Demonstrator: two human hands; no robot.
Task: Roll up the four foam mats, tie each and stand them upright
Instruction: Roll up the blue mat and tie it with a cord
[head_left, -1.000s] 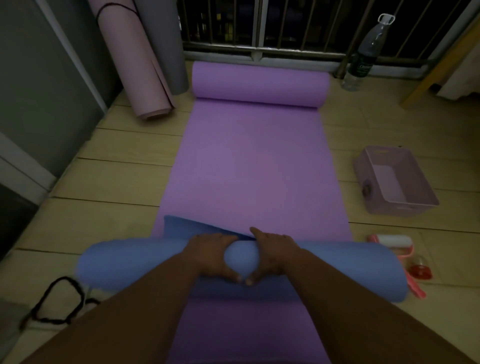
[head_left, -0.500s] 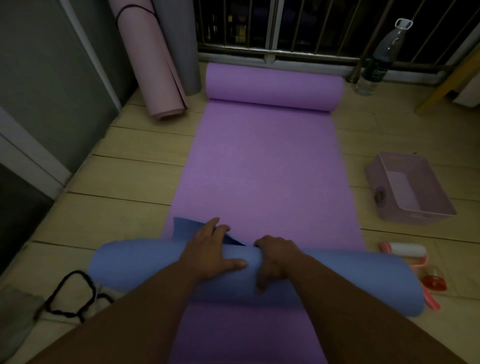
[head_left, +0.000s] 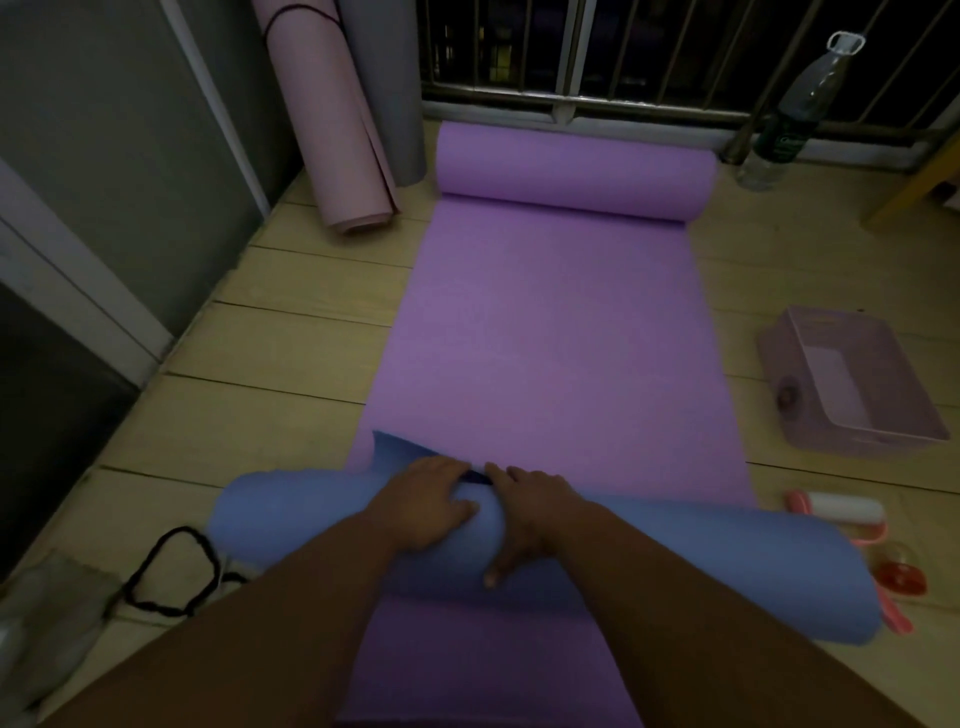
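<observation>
My right hand (head_left: 524, 512) wraps the middle of the rolled blue mat (head_left: 701, 561): fingers over the top to the far side, thumb down the near side. My left hand (head_left: 431, 504) lies just beside it with the palm pressed on top of the roll, fingers draped forward onto the loose blue flap and thumb pointing at the right hand. Half a second ago the left fingers were fanned out and reaching over the flap; now they are drawn together and lower on it. A second ago both hands cupped the roll with the thumbs meeting on the near side.

The blue mat lies crosswise on the purple mat (head_left: 550, 332), its flap not yet wound in and sticking out on the left. The purple mat is spread along the floor (head_left: 291, 374) with only its far end rolled, by the railing.

In the far left corner the pink mat (head_left: 332, 130) stands on end, rolled and bound by a dark tie (head_left: 311, 10), with the grey mat (head_left: 387, 88) upright behind it. A black cord (head_left: 171, 571) lies left of the blue roll. On the right are a pink basket (head_left: 779, 358), a lint roller (head_left: 841, 512) and a bottle (head_left: 789, 114).
</observation>
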